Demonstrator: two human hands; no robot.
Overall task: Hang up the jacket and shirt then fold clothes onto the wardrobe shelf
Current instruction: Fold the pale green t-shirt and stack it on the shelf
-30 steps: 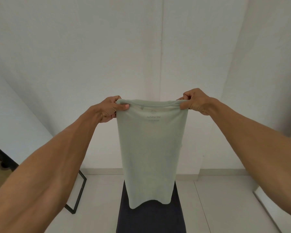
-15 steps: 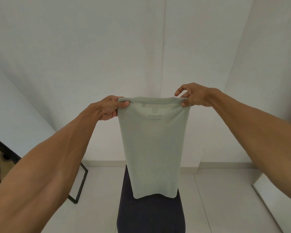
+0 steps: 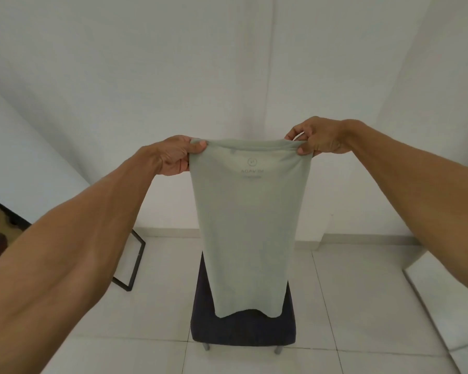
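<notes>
A pale green T-shirt [image 3: 249, 225], folded lengthwise into a narrow strip, hangs in the air in front of me. A faint mirrored print shows through near its top. My left hand [image 3: 173, 155] pinches its upper left corner between thumb and fingers. My right hand [image 3: 315, 140] pinches the upper right corner, with a small white tag showing beside its fingers. The shirt's lower hem dangles just above a dark chair. No jacket, hanger or wardrobe shelf is in view.
A dark upholstered chair [image 3: 287, 319] with grey legs stands on the white tiled floor below the shirt. A black metal frame [image 3: 135, 260] leans at the left. White walls meet in a corner behind. A white panel edge [image 3: 443, 298] lies at the right.
My right hand's fingers opened briefly half a second ago and now pinch the corner again, slightly higher. The shirt has swayed a little and hangs straighter.
</notes>
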